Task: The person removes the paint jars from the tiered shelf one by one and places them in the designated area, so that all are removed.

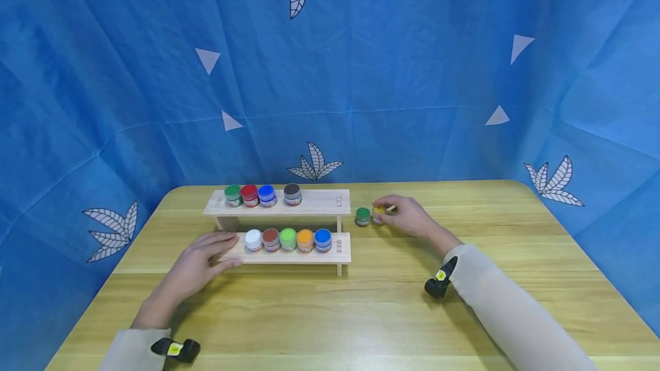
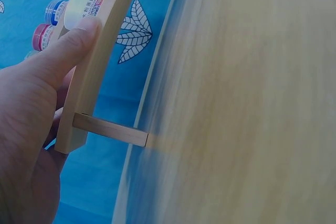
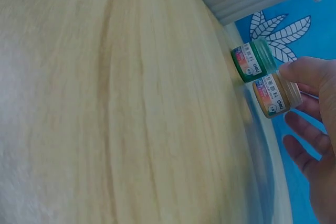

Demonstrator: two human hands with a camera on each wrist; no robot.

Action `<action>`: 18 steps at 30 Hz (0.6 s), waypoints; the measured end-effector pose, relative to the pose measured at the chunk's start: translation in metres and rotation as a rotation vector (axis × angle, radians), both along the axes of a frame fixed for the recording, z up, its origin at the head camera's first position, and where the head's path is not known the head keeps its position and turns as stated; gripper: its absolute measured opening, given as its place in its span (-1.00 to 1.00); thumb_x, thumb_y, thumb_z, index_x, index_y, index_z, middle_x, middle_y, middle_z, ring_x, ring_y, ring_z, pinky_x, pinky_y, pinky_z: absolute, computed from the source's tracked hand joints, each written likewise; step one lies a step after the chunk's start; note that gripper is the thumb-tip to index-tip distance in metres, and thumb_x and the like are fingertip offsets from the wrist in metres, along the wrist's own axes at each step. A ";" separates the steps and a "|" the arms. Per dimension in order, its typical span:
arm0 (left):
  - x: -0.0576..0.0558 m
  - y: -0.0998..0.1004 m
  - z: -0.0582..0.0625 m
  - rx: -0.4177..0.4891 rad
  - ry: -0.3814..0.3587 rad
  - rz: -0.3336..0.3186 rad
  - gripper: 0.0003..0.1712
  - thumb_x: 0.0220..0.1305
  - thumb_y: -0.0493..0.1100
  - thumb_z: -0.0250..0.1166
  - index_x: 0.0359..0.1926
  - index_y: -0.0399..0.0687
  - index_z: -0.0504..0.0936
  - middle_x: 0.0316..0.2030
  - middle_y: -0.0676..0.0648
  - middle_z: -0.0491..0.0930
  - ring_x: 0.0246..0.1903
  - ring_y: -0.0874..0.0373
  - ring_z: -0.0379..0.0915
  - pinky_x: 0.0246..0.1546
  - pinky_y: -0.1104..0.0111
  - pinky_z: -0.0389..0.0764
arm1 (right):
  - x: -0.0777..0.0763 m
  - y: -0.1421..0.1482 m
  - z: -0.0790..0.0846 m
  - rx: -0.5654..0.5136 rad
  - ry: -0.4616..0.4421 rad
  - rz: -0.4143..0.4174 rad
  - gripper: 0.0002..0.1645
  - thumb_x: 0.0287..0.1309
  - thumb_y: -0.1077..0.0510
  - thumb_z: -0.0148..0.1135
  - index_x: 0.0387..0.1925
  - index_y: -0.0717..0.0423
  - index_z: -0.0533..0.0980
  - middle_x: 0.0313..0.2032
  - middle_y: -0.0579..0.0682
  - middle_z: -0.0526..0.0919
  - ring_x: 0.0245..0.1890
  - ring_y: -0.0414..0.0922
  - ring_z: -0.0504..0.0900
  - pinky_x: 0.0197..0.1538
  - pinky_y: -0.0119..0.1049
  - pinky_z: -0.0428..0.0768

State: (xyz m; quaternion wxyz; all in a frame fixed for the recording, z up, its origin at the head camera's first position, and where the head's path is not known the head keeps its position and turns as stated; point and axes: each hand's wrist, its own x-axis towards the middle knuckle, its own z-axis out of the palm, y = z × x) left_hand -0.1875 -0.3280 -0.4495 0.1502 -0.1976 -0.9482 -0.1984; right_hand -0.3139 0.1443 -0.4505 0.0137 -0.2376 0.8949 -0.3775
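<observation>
A two-tier wooden rack [image 1: 330,208] stands on the table with small paint jars on both steps. My left hand [image 1: 201,259] grips the left end of its lower step; in the left wrist view the thumb lies by the white jar [image 2: 84,10] and the other fingers are partly hidden behind the board. Right of the rack, my right hand [image 1: 409,216] pinches a yellow paint jar [image 3: 271,96] by its lid, between thumb and fingers. A green paint jar [image 1: 363,216] stands on the table just left of it.
On the lower step, brown [image 1: 271,240], light green [image 1: 288,239], orange [image 1: 305,240] and blue [image 1: 323,240] jars follow the white one. Above stand green [image 1: 234,194], red [image 1: 250,194], blue [image 1: 267,195] and dark [image 1: 292,194] jars. A blue curtain [image 1: 402,73] hangs behind the table [image 1: 361,319].
</observation>
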 end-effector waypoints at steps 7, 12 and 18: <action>0.001 0.000 0.000 -0.005 -0.023 0.012 -0.37 0.14 0.04 0.45 0.18 -0.16 0.61 0.16 -0.17 0.55 0.20 -0.21 0.37 0.18 -0.14 0.39 | -0.003 0.000 -0.006 0.006 -0.007 -0.001 -0.59 0.22 0.10 0.32 0.08 0.13 0.60 0.05 0.11 0.63 -0.01 0.06 0.63 0.06 -0.06 0.62; 0.001 0.000 0.001 -0.012 -0.031 0.017 -0.37 0.15 0.06 0.44 0.18 -0.15 0.60 0.17 -0.17 0.55 0.20 -0.21 0.36 0.18 -0.15 0.39 | -0.004 0.001 -0.010 0.009 -0.026 -0.004 -0.59 0.24 0.08 0.32 0.10 0.09 0.59 0.08 0.08 0.61 0.03 0.05 0.61 0.08 -0.07 0.60; 0.001 0.000 0.000 -0.014 -0.023 0.016 -0.38 0.15 0.05 0.45 0.18 -0.15 0.61 0.16 -0.16 0.55 0.20 -0.21 0.37 0.18 -0.14 0.39 | -0.004 0.000 -0.011 0.000 -0.026 0.002 -0.60 0.23 0.10 0.32 0.09 0.09 0.60 0.06 0.07 0.62 0.02 0.02 0.61 0.07 -0.10 0.61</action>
